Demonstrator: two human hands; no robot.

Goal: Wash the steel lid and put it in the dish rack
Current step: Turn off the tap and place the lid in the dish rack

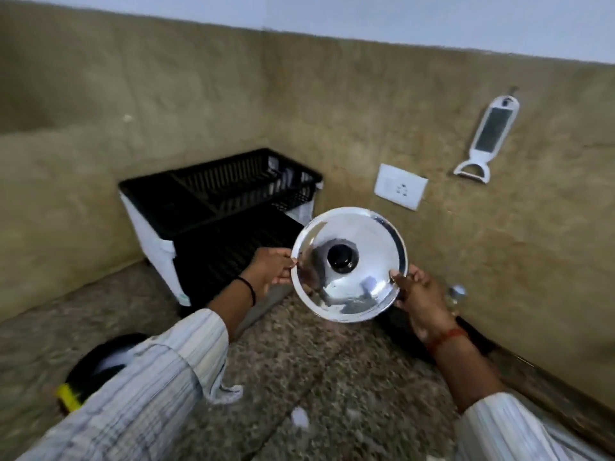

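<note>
I hold the steel lid (pixel 349 264) in the air by its rim, my left hand (pixel 271 271) pinching at 9 o'clock, my right hand (pixel 421 296) at 3. Polished dome, black knob toward me. The black slatted dish rack (pixel 213 207) lies at 10 o'clock on the speckled desk (pixel 299 377), nearer my left hand.

Left hand (pixel 271 269): forearm extended, striped sleeve pushed back, black wrist band, grip closed on steel lid (pixel 349 264) rim. Right hand (pixel 421 299): red wrist thread, grip closed on opposite rim.
</note>
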